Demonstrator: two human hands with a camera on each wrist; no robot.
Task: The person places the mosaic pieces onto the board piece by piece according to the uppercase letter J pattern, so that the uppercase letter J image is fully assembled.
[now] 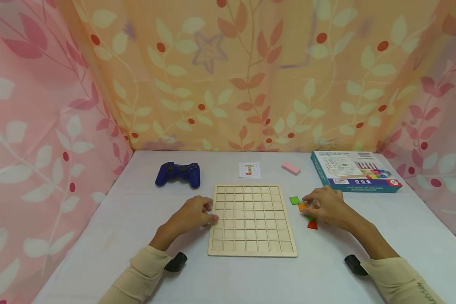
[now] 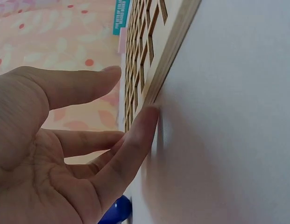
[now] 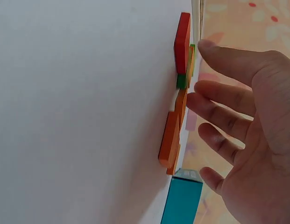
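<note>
A pale wooden grid board (image 1: 251, 224) lies flat in the middle of the table. My left hand (image 1: 191, 216) is at its left edge with the fingers loosely bent; in the left wrist view a fingertip (image 2: 147, 122) meets the board's side and the thumb stays apart from it. Over a small group of coloured tiles right of the board, my right hand (image 1: 328, 207) hovers with spread, relaxed fingers. A green tile (image 1: 294, 200), an orange tile (image 1: 302, 207) and a red tile (image 1: 312, 225) show there. The right wrist view has more orange tiles (image 3: 169, 142), partly overlapping, and nothing gripped.
Behind the board lie a blue game controller (image 1: 178, 174), a small card (image 1: 250, 169) with a coloured T-shaped pattern on a grid, and a pink block (image 1: 291, 168). A teal-sided game box (image 1: 355, 171) sits at the back right. Patterned curtains (image 1: 228, 84) surround the white table (image 1: 137, 236).
</note>
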